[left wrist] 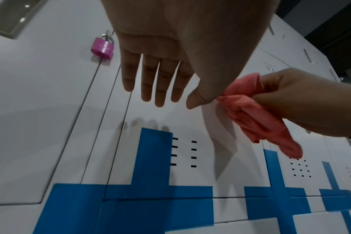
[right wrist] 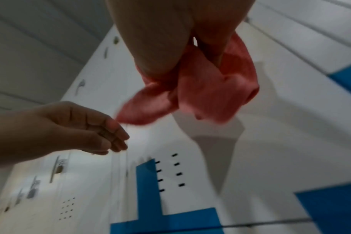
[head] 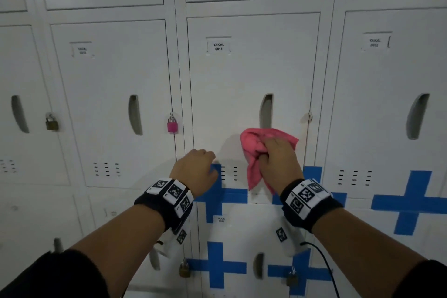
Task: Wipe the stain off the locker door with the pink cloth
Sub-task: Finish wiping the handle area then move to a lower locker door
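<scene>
My right hand (head: pixel 278 159) grips the bunched pink cloth (head: pixel 256 145) against the white locker door labelled 0014 (head: pixel 251 75), just below its recessed handle (head: pixel 266 111). A loose tail of the cloth (right wrist: pixel 206 95) hangs down under the fingers. My left hand (head: pixel 196 167) hovers near the door's lower left corner with fingers straight and empty (left wrist: pixel 158 82); whether it touches the door I cannot tell. No stain shows on the visible part of the door.
A pink padlock (head: pixel 172 124) hangs on the locker to the left, a brass padlock (head: pixel 52 123) further left. Blue tape crosses (head: pixel 225 196) mark the lower doors. Vent slots (head: pixel 229 173) sit near the door's bottom.
</scene>
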